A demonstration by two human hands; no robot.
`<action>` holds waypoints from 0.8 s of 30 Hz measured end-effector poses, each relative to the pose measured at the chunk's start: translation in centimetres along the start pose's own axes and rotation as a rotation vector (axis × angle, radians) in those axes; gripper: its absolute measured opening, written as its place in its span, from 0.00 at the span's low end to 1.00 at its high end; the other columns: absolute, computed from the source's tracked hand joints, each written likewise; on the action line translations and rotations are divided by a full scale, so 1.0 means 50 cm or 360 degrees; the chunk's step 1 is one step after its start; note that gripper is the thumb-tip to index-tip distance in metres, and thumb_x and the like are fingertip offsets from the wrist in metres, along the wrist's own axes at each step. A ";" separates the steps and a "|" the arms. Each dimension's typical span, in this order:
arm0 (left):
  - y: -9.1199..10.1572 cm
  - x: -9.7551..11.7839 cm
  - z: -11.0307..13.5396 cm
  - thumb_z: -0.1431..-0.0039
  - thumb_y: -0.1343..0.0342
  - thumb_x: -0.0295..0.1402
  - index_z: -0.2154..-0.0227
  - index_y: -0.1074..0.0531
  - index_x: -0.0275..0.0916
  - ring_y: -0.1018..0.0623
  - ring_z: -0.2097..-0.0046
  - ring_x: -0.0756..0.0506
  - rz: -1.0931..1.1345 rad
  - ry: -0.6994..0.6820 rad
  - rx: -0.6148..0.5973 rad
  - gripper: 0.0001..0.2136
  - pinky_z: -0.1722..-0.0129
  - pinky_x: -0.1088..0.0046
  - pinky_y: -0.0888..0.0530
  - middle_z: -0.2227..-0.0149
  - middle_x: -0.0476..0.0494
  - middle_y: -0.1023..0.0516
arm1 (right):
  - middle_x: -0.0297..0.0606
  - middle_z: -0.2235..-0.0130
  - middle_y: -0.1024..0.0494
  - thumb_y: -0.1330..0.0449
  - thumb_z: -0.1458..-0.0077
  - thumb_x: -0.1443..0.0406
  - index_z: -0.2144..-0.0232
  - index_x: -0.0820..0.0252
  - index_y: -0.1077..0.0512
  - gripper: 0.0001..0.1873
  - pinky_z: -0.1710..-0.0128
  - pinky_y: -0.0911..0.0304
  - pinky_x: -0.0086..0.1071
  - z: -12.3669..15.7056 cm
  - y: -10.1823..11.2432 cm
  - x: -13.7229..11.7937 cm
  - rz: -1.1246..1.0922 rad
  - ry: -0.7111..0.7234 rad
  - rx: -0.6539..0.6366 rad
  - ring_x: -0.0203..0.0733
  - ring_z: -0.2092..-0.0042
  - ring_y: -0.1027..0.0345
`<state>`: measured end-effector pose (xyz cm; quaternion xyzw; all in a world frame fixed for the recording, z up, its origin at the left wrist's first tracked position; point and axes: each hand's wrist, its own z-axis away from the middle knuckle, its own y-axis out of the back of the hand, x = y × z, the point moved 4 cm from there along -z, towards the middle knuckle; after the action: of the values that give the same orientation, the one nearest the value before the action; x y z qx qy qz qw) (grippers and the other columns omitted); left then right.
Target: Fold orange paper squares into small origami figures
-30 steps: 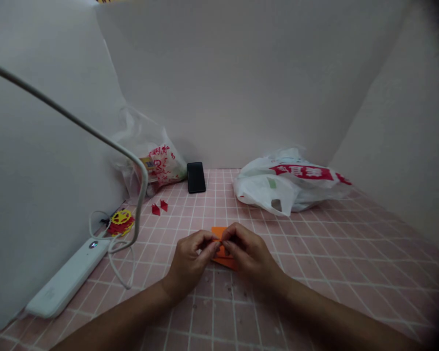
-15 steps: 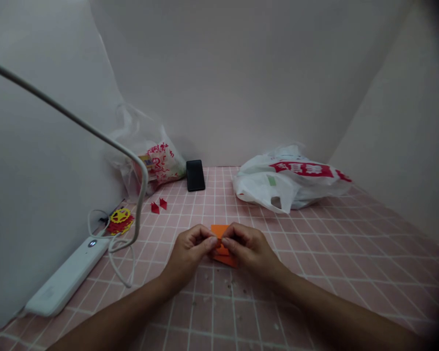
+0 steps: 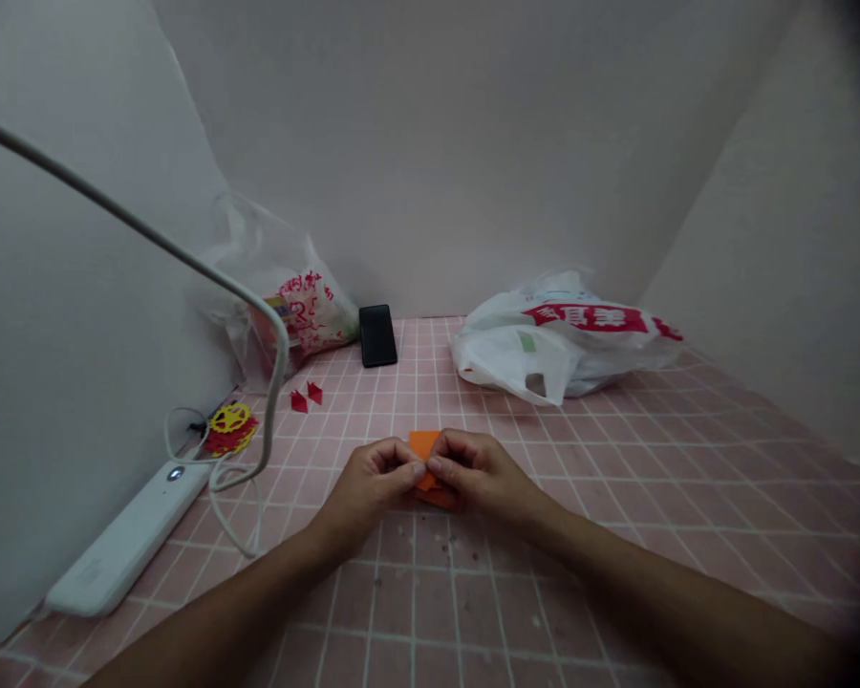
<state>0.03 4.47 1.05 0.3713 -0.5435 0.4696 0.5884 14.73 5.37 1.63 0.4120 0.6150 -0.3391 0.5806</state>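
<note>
Right grip (image 3: 483,476) partly hides orange paper (image 3: 423,442).

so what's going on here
A person's left hand and right hand are pinching orange paper, fingertips close together over the pink tiled surface. The fingers hide part of it, so its exact shape is unclear. Two small red pieces lie farther back, left of centre.

The paper (image 3: 424,442) is between the left hand (image 3: 373,483) and right hand (image 3: 483,473). Behind it on the bench (image 3: 616,478), the phone (image 3: 377,336) lies between a plastic bag (image 3: 308,306), left, and a carrier bag (image 3: 588,339), right. Paper pieces (image 3: 299,402) lie before the plastic bag; farther left, cut-outs (image 3: 224,442) and a device (image 3: 125,545).
</note>
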 end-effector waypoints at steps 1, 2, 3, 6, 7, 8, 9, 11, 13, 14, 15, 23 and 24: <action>0.000 -0.002 -0.001 0.50 0.36 0.38 0.76 0.30 0.35 0.30 0.73 0.53 0.0014 0.0017 -0.0014 0.12 0.70 0.76 0.32 0.76 0.52 0.29 | 0.30 0.77 0.35 0.42 0.46 0.60 0.77 0.60 0.35 0.12 0.77 0.48 0.27 0.001 0.001 -0.003 0.0043 0.0024 0.0002 0.33 0.75 0.44; 0.000 -0.004 -0.001 0.50 0.36 0.38 0.75 0.29 0.35 0.29 0.73 0.53 0.0010 0.0032 -0.0033 0.12 0.70 0.76 0.32 0.76 0.52 0.29 | 0.30 0.77 0.35 0.43 0.46 0.60 0.78 0.60 0.35 0.12 0.77 0.49 0.27 0.001 0.002 -0.005 0.0091 0.0040 0.0015 0.33 0.75 0.44; 0.000 -0.005 -0.002 0.49 0.37 0.38 0.74 0.28 0.35 0.30 0.74 0.53 -0.0019 0.0040 -0.0055 0.11 0.70 0.76 0.32 0.75 0.52 0.28 | 0.30 0.77 0.36 0.43 0.46 0.61 0.78 0.59 0.35 0.12 0.77 0.49 0.27 0.001 0.003 -0.006 0.0142 0.0045 0.0035 0.33 0.75 0.44; -0.002 -0.004 -0.003 0.47 0.38 0.39 0.72 0.26 0.34 0.31 0.75 0.53 -0.0186 0.0040 -0.0149 0.11 0.72 0.77 0.35 0.76 0.51 0.28 | 0.29 0.78 0.36 0.43 0.47 0.62 0.79 0.59 0.35 0.11 0.77 0.50 0.27 -0.001 0.007 -0.002 0.0252 0.0037 0.0092 0.33 0.75 0.45; -0.002 -0.002 -0.003 0.47 0.38 0.38 0.73 0.26 0.34 0.31 0.75 0.53 -0.0229 0.0021 -0.0156 0.11 0.72 0.77 0.35 0.77 0.51 0.28 | 0.29 0.78 0.36 0.42 0.47 0.63 0.79 0.59 0.35 0.11 0.77 0.50 0.27 -0.002 0.009 0.000 0.0264 0.0034 0.0099 0.33 0.75 0.45; -0.001 0.001 -0.003 0.47 0.39 0.38 0.74 0.27 0.35 0.31 0.75 0.52 -0.0251 0.0002 -0.0147 0.11 0.73 0.76 0.36 0.78 0.52 0.29 | 0.29 0.79 0.36 0.42 0.47 0.62 0.79 0.59 0.35 0.11 0.77 0.49 0.27 -0.005 0.012 0.002 0.0248 0.0030 0.0112 0.32 0.76 0.45; 0.001 0.004 -0.003 0.47 0.39 0.38 0.75 0.27 0.35 0.31 0.76 0.52 -0.0246 -0.0014 -0.0121 0.11 0.73 0.76 0.36 0.79 0.52 0.29 | 0.28 0.79 0.36 0.42 0.47 0.61 0.79 0.59 0.36 0.12 0.77 0.49 0.27 -0.007 0.017 0.004 0.0207 0.0021 0.0134 0.32 0.77 0.45; 0.004 0.008 -0.003 0.48 0.38 0.38 0.76 0.29 0.36 0.31 0.76 0.52 -0.0180 -0.0027 -0.0053 0.11 0.73 0.76 0.35 0.79 0.53 0.30 | 0.27 0.81 0.36 0.41 0.46 0.58 0.79 0.58 0.37 0.14 0.79 0.48 0.27 -0.013 0.030 0.008 0.0058 -0.0010 0.0213 0.32 0.79 0.44; 0.006 0.009 -0.003 0.49 0.37 0.39 0.77 0.30 0.36 0.31 0.76 0.52 -0.0107 -0.0014 -0.0006 0.12 0.73 0.76 0.34 0.79 0.53 0.29 | 0.27 0.81 0.35 0.41 0.45 0.54 0.78 0.58 0.37 0.17 0.80 0.45 0.27 -0.017 0.040 0.012 -0.0105 -0.0047 0.0267 0.32 0.80 0.42; 0.006 0.008 -0.003 0.50 0.37 0.40 0.76 0.31 0.36 0.31 0.76 0.52 -0.0076 -0.0005 0.0014 0.12 0.72 0.76 0.34 0.78 0.52 0.28 | 0.28 0.79 0.33 0.42 0.45 0.52 0.77 0.58 0.37 0.18 0.80 0.44 0.27 -0.017 0.041 0.013 -0.0157 -0.0063 0.0268 0.31 0.80 0.40; 0.005 0.006 -0.004 0.50 0.37 0.40 0.76 0.31 0.36 0.31 0.76 0.52 -0.0058 0.0000 0.0030 0.13 0.73 0.75 0.34 0.78 0.52 0.28 | 0.28 0.79 0.32 0.42 0.45 0.51 0.76 0.58 0.36 0.18 0.81 0.44 0.27 -0.017 0.037 0.015 -0.0184 -0.0091 0.0228 0.31 0.80 0.40; -0.012 -0.007 -0.002 0.48 0.39 0.41 0.75 0.29 0.36 0.33 0.77 0.53 -0.0153 0.0036 -0.0120 0.12 0.75 0.76 0.37 0.79 0.53 0.30 | 0.27 0.82 0.34 0.37 0.48 0.55 0.79 0.59 0.35 0.17 0.83 0.50 0.25 -0.002 0.004 0.024 -0.0147 -0.0149 0.0037 0.30 0.82 0.44; -0.013 -0.007 -0.002 0.48 0.39 0.41 0.75 0.30 0.37 0.33 0.78 0.53 -0.0134 0.0047 -0.0150 0.12 0.75 0.76 0.37 0.79 0.53 0.30 | 0.27 0.82 0.34 0.38 0.47 0.54 0.79 0.59 0.35 0.18 0.83 0.49 0.25 -0.003 0.007 0.023 -0.0129 -0.0148 0.0037 0.30 0.83 0.43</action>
<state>0.68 4.35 0.73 0.3588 -0.5401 0.4236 0.6325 14.98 5.79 0.53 0.3773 0.5995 -0.3882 0.5894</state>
